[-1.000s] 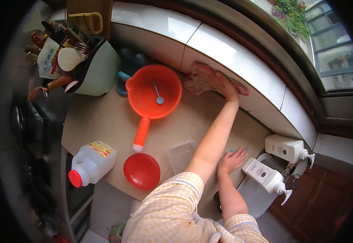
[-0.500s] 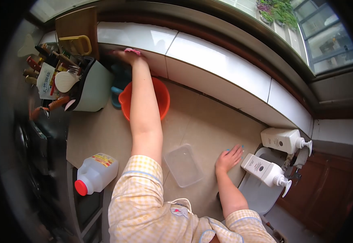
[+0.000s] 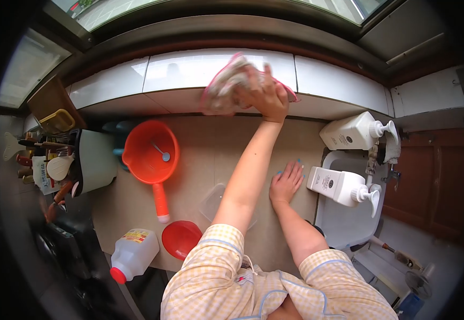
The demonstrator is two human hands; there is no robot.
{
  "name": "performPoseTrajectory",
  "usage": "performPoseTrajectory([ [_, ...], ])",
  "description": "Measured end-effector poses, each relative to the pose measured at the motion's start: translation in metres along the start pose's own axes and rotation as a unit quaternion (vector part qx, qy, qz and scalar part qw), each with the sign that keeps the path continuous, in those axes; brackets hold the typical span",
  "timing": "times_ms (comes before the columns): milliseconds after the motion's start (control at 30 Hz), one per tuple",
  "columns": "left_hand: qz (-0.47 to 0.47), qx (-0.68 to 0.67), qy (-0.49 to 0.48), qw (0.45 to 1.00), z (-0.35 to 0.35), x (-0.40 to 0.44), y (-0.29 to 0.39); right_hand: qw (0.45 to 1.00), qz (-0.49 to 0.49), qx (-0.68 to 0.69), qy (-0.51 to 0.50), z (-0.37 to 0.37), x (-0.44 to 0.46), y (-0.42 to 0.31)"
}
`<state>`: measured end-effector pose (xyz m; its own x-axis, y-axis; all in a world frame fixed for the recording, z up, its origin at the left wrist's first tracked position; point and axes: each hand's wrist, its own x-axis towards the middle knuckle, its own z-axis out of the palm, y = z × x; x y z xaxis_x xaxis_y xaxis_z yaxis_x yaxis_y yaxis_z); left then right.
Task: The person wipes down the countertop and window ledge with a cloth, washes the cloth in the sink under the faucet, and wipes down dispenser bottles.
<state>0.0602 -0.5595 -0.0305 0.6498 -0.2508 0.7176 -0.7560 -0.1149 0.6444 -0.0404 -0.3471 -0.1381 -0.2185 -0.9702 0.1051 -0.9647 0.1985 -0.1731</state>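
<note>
I have the left hand (image 3: 268, 98) half-curled, gripping a crumpled, pink-edged cloth (image 3: 225, 88); the right hand (image 3: 287, 184) lies flat, empty, on the table (image 3: 205, 157). An orange dipper (image 3: 140, 160) holds a spoon (image 3: 166, 157).

Window (image 3: 130, 12) daylight; glare on tiles (image 3: 181, 74); cloth (image 3: 222, 88) blurred; edges black, bowed.

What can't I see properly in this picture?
From the head view:
- Middle of the clear, rectangular plastic tray: hidden by the left forearm.
- Pattern on the pale, pink-edged fabric cloth at the left hand: blurred.
- Small print on the boxy white plastic pump bottle nearer the right hand: too small to read.
</note>
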Motion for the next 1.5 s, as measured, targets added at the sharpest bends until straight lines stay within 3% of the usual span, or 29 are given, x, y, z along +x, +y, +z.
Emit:
performPoseTrajectory([
  [67,0.209,-0.161,-0.148,0.953,-0.007,-0.005,-0.004,1.000,0.000,-0.006,0.000,-0.002,0.000,0.002],
  [167,0.430,-0.129,-0.142,0.882,-0.016,0.044,-0.028,1.000,-0.002,-0.003,0.008,0.000,0.001,-0.001],
  [200,0.446,-0.065,-0.132,0.883,-0.024,0.057,-0.040,1.000,-0.004,-0.005,0.014,-0.001,0.001,0.000],
  [267,0.345,0.027,-0.200,0.917,-0.033,0.096,-0.076,1.000,0.003,-0.002,0.016,-0.002,0.000,-0.001],
  [300,0.215,0.013,-0.252,0.943,-0.046,0.112,-0.086,1.000,-0.002,-0.003,0.022,-0.002,0.000,-0.001],
  [400,0.255,0.020,-0.161,0.953,-0.055,0.157,-0.138,1.000,-0.002,0.000,0.030,-0.002,0.001,-0.001],
  [467,0.227,0.131,-0.104,0.959,-0.062,0.170,-0.158,0.999,0.005,0.005,0.033,-0.001,0.002,0.001],
  [533,0.232,0.119,-0.038,0.965,-0.058,0.166,-0.151,1.000,0.003,-0.005,0.019,-0.001,0.000,0.000],
  [600,0.176,0.084,-0.029,0.980,-0.050,0.148,-0.131,1.000,0.012,0.002,0.009,-0.002,-0.002,0.001],
  [733,0.257,-0.008,-0.114,0.960,-0.024,0.075,-0.034,1.000,0.014,0.017,-0.020,-0.007,0.001,0.000],
  [867,0.334,-0.048,-0.117,0.934,0.003,0.000,0.055,0.998,0.025,0.032,-0.040,-0.005,0.003,0.002],
  [933,0.328,-0.048,-0.111,0.937,0.015,-0.020,0.078,0.998,0.018,0.034,-0.040,-0.006,0.002,0.002],
  [1033,0.408,-0.069,-0.115,0.903,0.012,-0.013,0.071,0.999,0.018,0.047,-0.019,-0.011,0.003,0.000],
  [1167,0.508,-0.111,-0.217,0.826,-0.005,0.020,0.045,0.998,0.009,0.056,0.012,-0.012,0.002,0.000],
  [1267,0.470,0.085,-0.270,0.836,-0.045,0.075,-0.015,0.999,0.011,0.036,0.020,-0.007,0.001,0.001],
  [1367,0.413,0.178,-0.270,0.851,-0.062,0.098,-0.051,0.997,0.016,0.048,0.051,0.005,-0.002,0.002],
  [1467,0.354,0.071,-0.277,0.890,-0.055,0.091,-0.070,0.995,0.029,0.067,0.065,0.000,0.007,-0.003],
  [1500,0.334,0.015,-0.285,0.898,-0.053,0.084,-0.070,0.994,0.040,0.088,-0.049,-0.021,0.007,-0.007],
])
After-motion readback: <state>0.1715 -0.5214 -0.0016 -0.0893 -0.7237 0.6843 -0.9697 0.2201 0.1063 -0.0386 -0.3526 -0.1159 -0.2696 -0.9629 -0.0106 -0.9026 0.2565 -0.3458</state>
